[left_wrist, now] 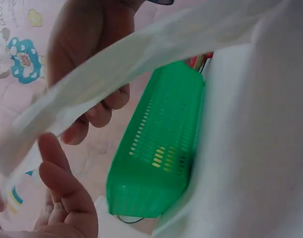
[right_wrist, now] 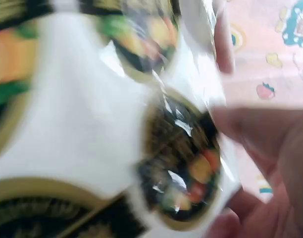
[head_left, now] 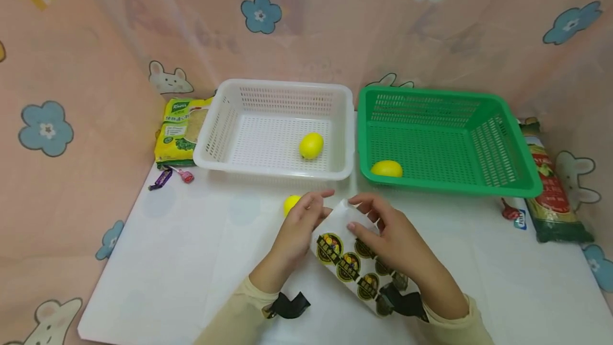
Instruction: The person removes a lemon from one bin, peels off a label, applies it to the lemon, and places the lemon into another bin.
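A white plastic bag [head_left: 345,260] printed with round fruit logos is tilted between the two hands, close over the table. My right hand [head_left: 395,238] grips its upper right side, thumb on the printed face and fingers over the far edge; the right wrist view shows that thumb by the glossy bag [right_wrist: 107,114]. Beside the bag's left edge is my left hand [head_left: 297,230], fingers extended toward its top corner. In the left wrist view, its loosely bent fingers [left_wrist: 67,193] are just below the pale bag edge. Partly hidden behind the left hand, a lemon [head_left: 291,204] lies on the table.
A white basket [head_left: 273,170] holds one lemon [head_left: 311,146]; the green basket [head_left: 450,188] beside it holds another lemon [head_left: 387,169]. At the left are a yellow Knorr packet [head_left: 177,132] and wrapped candies [head_left: 163,179]. At the right lie a red-green packet [head_left: 551,190] and a lollipop [head_left: 510,211].
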A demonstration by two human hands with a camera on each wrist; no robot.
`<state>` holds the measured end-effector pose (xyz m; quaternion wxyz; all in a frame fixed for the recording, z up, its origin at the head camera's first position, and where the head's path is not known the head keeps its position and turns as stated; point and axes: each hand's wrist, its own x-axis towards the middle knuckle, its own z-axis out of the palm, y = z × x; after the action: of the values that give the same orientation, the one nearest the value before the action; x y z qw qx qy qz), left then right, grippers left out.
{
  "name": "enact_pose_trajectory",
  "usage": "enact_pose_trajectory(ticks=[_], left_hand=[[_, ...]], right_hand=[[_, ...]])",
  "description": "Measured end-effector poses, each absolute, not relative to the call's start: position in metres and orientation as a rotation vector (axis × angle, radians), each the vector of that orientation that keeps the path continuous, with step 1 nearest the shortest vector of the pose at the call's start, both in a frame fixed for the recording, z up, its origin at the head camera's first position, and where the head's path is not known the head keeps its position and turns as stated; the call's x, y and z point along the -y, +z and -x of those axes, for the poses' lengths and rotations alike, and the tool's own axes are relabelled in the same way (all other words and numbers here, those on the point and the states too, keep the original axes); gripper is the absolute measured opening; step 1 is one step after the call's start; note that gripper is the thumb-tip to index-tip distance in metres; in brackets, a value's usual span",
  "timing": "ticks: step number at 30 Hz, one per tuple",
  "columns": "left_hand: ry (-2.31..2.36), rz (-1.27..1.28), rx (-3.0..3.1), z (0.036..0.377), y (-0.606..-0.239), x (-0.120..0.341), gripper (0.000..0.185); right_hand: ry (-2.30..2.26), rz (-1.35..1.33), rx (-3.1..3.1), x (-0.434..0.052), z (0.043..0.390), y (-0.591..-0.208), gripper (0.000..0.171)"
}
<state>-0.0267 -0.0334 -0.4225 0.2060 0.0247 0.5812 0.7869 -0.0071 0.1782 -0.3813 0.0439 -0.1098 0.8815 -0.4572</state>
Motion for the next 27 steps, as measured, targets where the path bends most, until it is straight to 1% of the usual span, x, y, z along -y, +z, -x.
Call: enact_pose_trajectory(ticks=[2, 5, 8, 11, 14, 17, 23, 27], left_hand=[[2.226, -0.067, -1.577, 0.023, -0.426, 0.034, 0.054], [2.196, -0.051, -1.59, 0.015, -0.432, 0.033, 0.048], [2.104, -0.07, -1.722, 0.01, -0.436, 0.03, 0.047], [1.998, -0.123, -1.895, 0.01, -0.437, 0.026, 0.047], [1.868, -0.202, -2.048, 0.011, -0.435, 0.024, 0.044], [1.748, -0.273, -2.15, 0.012, -0.434, 0.023, 0.044], [1.675, -0.349, -2.22, 0.01, -0.435, 0.018, 0.038], [1.673, -0.373, -2.226, 0.008, -0.436, 0.014, 0.034]], right_hand=[[-1.512, 0.181, -2.643, -0.18, 0.007, -0.384, 0.038], [-1.705, -0.042, -2.538, -0.181, 0.005, -0.388, 0.04], [-1.698, -0.156, -2.561, -0.179, 0.001, -0.392, 0.044], [-1.566, -0.097, -2.771, -0.178, -0.004, -0.397, 0.043], [-1.428, 0.019, -2.996, -0.179, -0.005, -0.401, 0.035], [-1.365, 0.034, -3.057, -0.182, -0.003, -0.402, 0.026], [-1.315, -0.108, -2.959, -0.189, 0.001, -0.402, 0.033], [-1.318, -0.062, -3.019, -0.192, 0.002, -0.405, 0.032]])
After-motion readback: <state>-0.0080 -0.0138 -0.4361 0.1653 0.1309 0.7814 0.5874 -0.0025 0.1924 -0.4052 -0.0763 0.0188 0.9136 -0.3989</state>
